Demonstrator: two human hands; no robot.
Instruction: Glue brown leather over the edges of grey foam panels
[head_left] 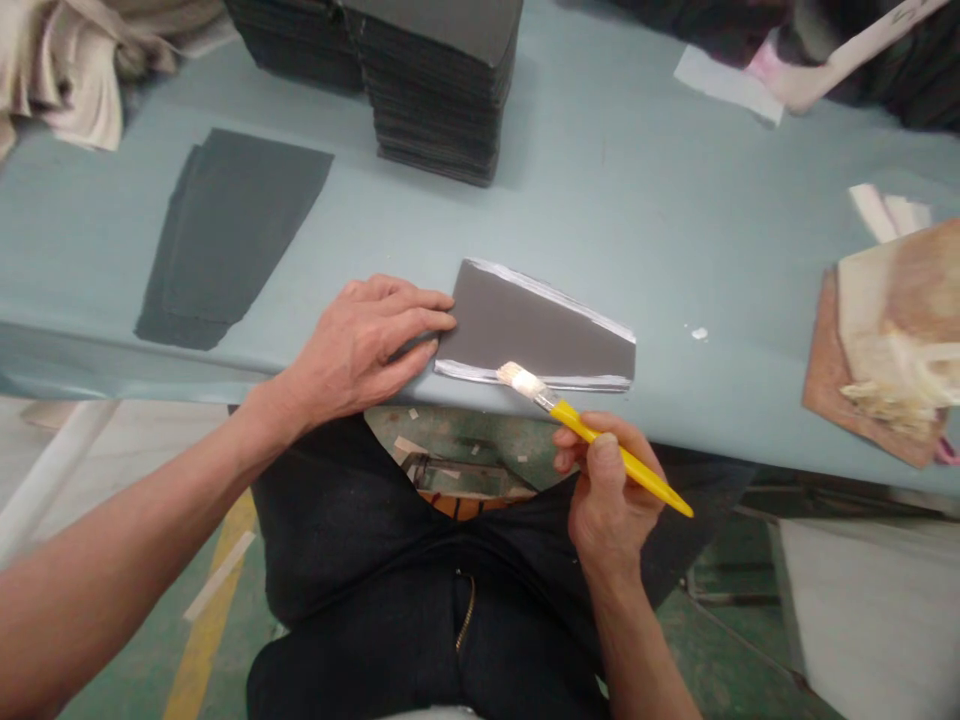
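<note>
A dark grey tapered panel (540, 325) lies flat near the table's front edge, with white paste streaked along its far and near long edges. My left hand (375, 340) rests on the table, fingers stretched out, the fingertips touching the panel's left end. In my right hand (611, 475) is a yellow-handled paintbrush (574, 420), gripped between thumb and fingers. White paste coats the bristles, which meet the panel's near edge left of its middle.
Thin dark panels (232, 230) overlap on the left. Tall stacks of dark panels (442, 90) stand at the back. Folded beige cloth (67, 70) lies back left. A paste-crusted brown board (821, 370) sits at the right; a white blob (699, 334) spots the table.
</note>
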